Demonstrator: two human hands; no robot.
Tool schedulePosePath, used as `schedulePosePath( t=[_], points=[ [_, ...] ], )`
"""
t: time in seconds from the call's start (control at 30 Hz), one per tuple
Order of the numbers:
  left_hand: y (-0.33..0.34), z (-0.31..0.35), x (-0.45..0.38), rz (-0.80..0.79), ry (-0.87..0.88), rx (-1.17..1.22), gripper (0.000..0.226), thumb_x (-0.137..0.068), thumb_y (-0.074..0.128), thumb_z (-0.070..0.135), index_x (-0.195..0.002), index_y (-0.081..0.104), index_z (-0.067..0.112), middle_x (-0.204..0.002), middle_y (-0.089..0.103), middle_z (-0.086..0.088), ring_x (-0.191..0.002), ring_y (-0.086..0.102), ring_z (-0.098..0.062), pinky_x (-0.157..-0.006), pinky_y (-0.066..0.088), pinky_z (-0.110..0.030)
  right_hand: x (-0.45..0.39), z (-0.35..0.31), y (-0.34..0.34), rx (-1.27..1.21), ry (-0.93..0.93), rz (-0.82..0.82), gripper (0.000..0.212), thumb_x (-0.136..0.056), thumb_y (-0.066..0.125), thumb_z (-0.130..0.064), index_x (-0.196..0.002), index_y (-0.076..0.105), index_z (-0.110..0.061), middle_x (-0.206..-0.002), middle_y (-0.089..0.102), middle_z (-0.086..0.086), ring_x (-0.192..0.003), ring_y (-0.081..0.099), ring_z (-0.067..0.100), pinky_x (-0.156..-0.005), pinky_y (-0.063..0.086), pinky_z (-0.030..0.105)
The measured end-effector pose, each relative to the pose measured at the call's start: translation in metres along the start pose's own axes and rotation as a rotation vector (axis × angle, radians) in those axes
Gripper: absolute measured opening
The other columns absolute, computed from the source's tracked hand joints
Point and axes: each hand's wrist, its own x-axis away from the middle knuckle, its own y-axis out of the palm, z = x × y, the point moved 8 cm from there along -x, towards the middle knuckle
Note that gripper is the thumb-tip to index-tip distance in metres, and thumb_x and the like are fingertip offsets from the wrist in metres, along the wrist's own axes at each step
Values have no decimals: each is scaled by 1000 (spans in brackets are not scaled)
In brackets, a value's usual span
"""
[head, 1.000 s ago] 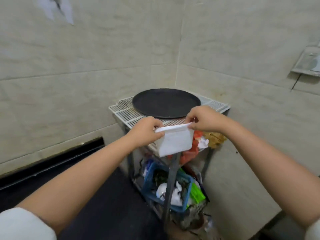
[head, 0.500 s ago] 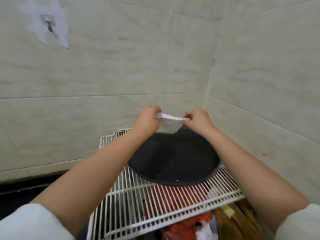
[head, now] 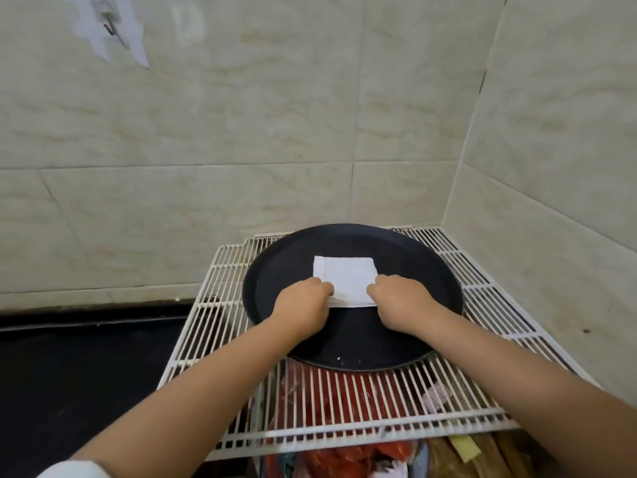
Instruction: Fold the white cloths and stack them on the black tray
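White wire rack (head: pixel 238 270) in tiled corner (head: pixel 448 201), black tray (head: pixel 431 270) on top; folded white cloth (head: pixel 344 274) pinched by left hand (head: pixel 305 303) and right hand (head: pixel 401 300).

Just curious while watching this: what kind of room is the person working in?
Probably a back kitchen or utility corner: pale tiled walls, a white wire rack holding a round black tray, and bags stuffed below.
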Motion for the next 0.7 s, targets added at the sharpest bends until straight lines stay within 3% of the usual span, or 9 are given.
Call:
schedulePosePath(
  t=[0.07, 0.17, 0.3, 0.4, 0.53, 0.7],
  points=[
    [-4, -4, 9, -3, -23, -8, 29, -93, 44, 23, -118, 52, 12, -117, 56, -7, -101, 56, -24, -83, 52, -37, 6, -4, -7, 35, 20, -14, 13, -90, 42, -9, -99, 51, -8, -112, 53, 11, -97, 52, 28, -69, 34, 33],
    [-22, -26, 29, 58, -98, -20, 35, -94, 45, 30, -123, 50, 11, -127, 52, -7, -117, 48, -24, -95, 46, -37, 9, -21, -28, 28, 43, 21, 20, -92, 44, -24, -105, 51, -12, -118, 54, 10, -106, 52, 29, -83, 37, 37],
    [-56, -96, 87, 156, -228, -75, 55, -95, 40, 41, -140, 30, 12, -152, 26, -9, -143, 16, -27, -115, 23, -40, 6, -92, -64, -111, -18, 144, 47, -92, 42, -42, -131, 43, -16, -137, 44, 8, -130, 37, 29, -109, 24, 50],
    [-81, -174, 168, 182, -400, -117, 65, -96, 37, 44, -147, 14, 12, -158, 6, -10, -146, 0, -28, -116, 14, -43, 9, -188, -91, -193, -121, 178, 56, -92, 37, -49, -139, 30, -20, -150, 26, 6, -141, 16, 29, -112, 12, 58],
    [-111, -277, 303, 233, -601, -189, 63, -96, 36, 44, -147, 15, 12, -157, 8, -11, -146, 1, -27, -115, 17, -45, 22, -348, -116, -258, -276, 108, 64, -92, 29, -57, -146, 11, -28, -158, 3, 6, -145, -6, 32, -112, -1, 61],
    [-139, -390, 488, 235, -915, -238, 60, -96, 35, 44, -145, 21, 13, -156, 12, -12, -146, 3, -27, -115, 17, -47, 66, -567, -154, -278, -574, 159, 66, -92, 27, -59, -146, 2, -31, -158, -8, 4, -144, -13, 30, -113, -4, 59]
  ],
)
